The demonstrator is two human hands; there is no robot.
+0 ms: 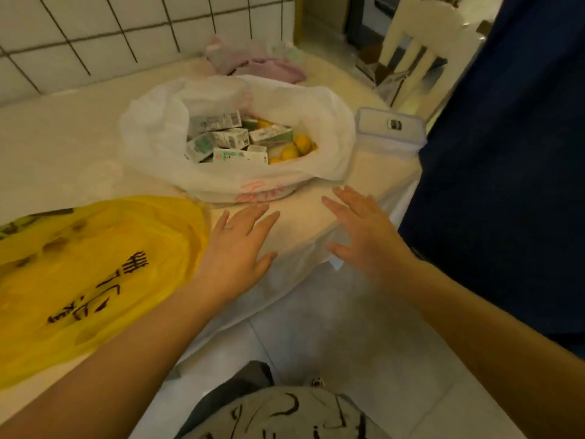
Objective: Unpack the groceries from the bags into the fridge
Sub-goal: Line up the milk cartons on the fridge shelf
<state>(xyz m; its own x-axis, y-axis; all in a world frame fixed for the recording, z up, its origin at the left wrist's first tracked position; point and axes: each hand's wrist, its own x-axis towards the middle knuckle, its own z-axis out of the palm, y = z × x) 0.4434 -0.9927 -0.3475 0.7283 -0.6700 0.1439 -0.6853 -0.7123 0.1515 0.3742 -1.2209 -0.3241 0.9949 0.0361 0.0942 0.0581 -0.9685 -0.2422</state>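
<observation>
Here both hands reach forward with fingers straight and spread, holding nothing. The left hand (235, 248) lies just short of the white bag (234, 172), its fingertips near the red print on the bag's near side, and a thin ring shows on one finger. The right hand (364, 232) hangs beside it, a little apart, also just short of the white bag and toward that bag's right corner; whether either palm touches the counter (63, 147) cannot be told.

The white bag stands open on the counter, its mouth folded back. Inside lie several small cartons (228, 139) with green and white print, heaped at different angles, and to their right some yellow-orange fruits (296, 148) against the bag's inner wall.

Left of the white bag, and nearer the person, a yellow bag (95, 270) with dark printed characters lies flat over the counter's edge, touching the left wrist. Right of the white bag, just beside it, sits a clear plastic container (391, 128) with a snap-on lid. Behind the white bag, against the white tiled wall (95, 33), lie crumpled pinkish bags (269, 63). Farther right of the white bag, beyond the container, stands a pale chair (424, 55), and a dark blue surface (506, 153) fills the right edge.
</observation>
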